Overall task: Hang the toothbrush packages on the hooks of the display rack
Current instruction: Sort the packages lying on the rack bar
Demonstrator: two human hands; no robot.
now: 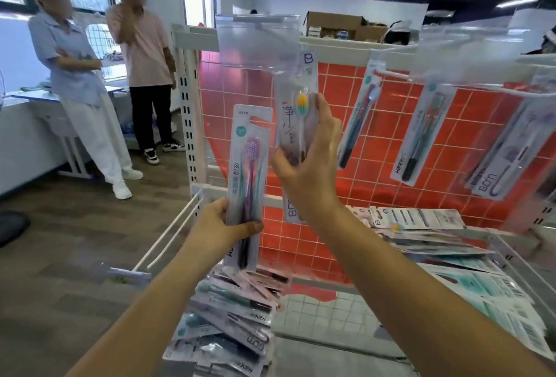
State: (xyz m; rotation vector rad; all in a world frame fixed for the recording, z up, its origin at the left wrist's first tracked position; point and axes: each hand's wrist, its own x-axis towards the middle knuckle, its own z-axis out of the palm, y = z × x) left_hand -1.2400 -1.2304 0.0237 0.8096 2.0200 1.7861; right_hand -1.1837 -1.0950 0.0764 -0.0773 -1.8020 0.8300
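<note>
My left hand (224, 227) grips the lower part of an upright toothbrush package (248, 166) with a purple and a teal brush. My right hand (310, 163) holds a second package (296, 112) with a yellow-headed brush, its top up by the clear price-tag holder (258, 39) at the tip of a hook. The hook itself is hidden behind that holder. The display rack (376, 142) has a white wire grid over an orange backing. Three more packages (362, 115) (424, 133) (505, 151) hang from hooks to the right.
Loose toothbrush packages lie piled on the rack's lower shelf, at the left (234, 316) and the right (451, 256). A bare double hook (168, 235) sticks out at lower left. Two people (81, 75) (144, 54) stand at the left near a window. Cardboard boxes (337, 24) sit behind the rack.
</note>
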